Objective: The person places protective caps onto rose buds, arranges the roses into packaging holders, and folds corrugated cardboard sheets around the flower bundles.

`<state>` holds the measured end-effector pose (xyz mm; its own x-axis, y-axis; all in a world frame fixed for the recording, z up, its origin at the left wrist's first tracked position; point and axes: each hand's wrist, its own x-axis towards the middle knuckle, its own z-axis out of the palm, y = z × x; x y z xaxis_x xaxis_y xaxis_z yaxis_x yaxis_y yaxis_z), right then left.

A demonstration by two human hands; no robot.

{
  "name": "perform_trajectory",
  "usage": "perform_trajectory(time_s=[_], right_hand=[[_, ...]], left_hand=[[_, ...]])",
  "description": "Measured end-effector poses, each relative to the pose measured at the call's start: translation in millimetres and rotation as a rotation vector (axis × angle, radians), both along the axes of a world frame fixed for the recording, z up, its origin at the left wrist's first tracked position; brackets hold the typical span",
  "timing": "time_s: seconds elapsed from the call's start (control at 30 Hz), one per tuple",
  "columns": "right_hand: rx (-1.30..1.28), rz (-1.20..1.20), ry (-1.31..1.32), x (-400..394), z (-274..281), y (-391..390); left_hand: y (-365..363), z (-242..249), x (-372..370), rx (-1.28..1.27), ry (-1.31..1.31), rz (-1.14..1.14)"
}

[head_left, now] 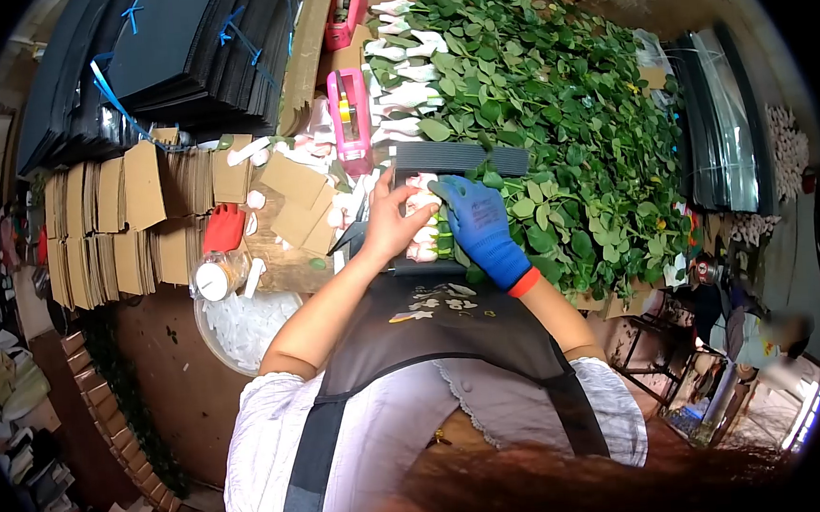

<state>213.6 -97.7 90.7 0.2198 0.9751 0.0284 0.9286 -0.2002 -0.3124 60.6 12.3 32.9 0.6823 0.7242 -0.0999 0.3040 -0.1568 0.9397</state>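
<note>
Several pale pink roses [423, 226] lie side by side in front of me, their green stems pointing right. My left hand [394, 221], bare, curls its thumb and fingers about the rose heads from the left. My right hand [480, 224], in a blue glove with an orange cuff, grips at the upper rose from the stem side; its fingertips are partly hidden. Just beyond both hands runs a dark ribbed sheet [465, 158], with a leafy stem crossing it. The lower part of the wrap under the roses is partly covered by my wrists.
Leafy rose stems [542, 104] cover the right side of the table, with wrapped white heads [410, 94] along their left. Pink holders [351, 117], cardboard pieces [301, 189], a red glove [225, 228] and a lidded jar [214, 277] lie left. Black sheets [178, 63] are stacked behind.
</note>
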Motion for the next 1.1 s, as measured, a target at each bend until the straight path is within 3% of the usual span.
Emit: perform_trajectory(time_s=[0.1, 0.23, 0.4, 0.6, 0.67, 0.73, 0.8, 0.9, 0.97, 1.03, 1.07, 1.1], right_hand=[[-0.082, 0.008, -0.136, -7.6, 11.1, 0.4], [-0.054, 0.017, -0.121, -13.2, 35.8, 8.4], [-0.136, -0.025, -0.222, -10.2, 13.0, 19.9], [0.253, 0.019, 0.170, -19.0, 71.0, -6.3], [0.317, -0.061, 0.284, -29.1, 80.2, -25.9], [0.330, -0.127, 0.320, -32.7, 69.2, -40.0], [0.300, -0.200, 0.340, -37.2, 60.4, -50.3], [0.304, -0.205, 0.342, -42.7, 57.5, -53.9], [0.321, -0.202, 0.333, -46.1, 63.2, -52.7], [0.333, -0.196, 0.359, -47.5, 68.9, -50.7], [0.337, -0.193, 0.343, -48.2, 72.1, -50.9], [0.346, -0.207, 0.413, -49.9, 72.4, -52.5]], left_hand=[[-1.1, -0.2, 0.0, 0.038, 0.028, -0.004], [-2.2, 13.6, 0.3, 0.091, 0.066, 0.007], [-7.5, 1.1, 4.4, 0.128, 0.017, 0.030], [7.4, -8.2, -35.9, 0.114, -0.100, 0.085], [40.4, 0.0, -66.8, 0.136, 0.187, 0.225], [78.8, -47.0, -96.6, 0.569, 0.522, 0.366], [111.9, -50.7, -106.5, 0.268, 0.802, 0.516], [147.0, -73.5, -107.6, 0.044, 0.589, 0.728], [191.2, -179.9, -118.3, 0.117, 0.010, 0.850], [194.2, -134.6, -115.9, -0.293, -0.131, 0.744], [180.3, -98.8, -106.1, -0.321, -0.175, 0.887], [175.8, -85.6, -108.2, -0.244, -0.143, 0.888]])
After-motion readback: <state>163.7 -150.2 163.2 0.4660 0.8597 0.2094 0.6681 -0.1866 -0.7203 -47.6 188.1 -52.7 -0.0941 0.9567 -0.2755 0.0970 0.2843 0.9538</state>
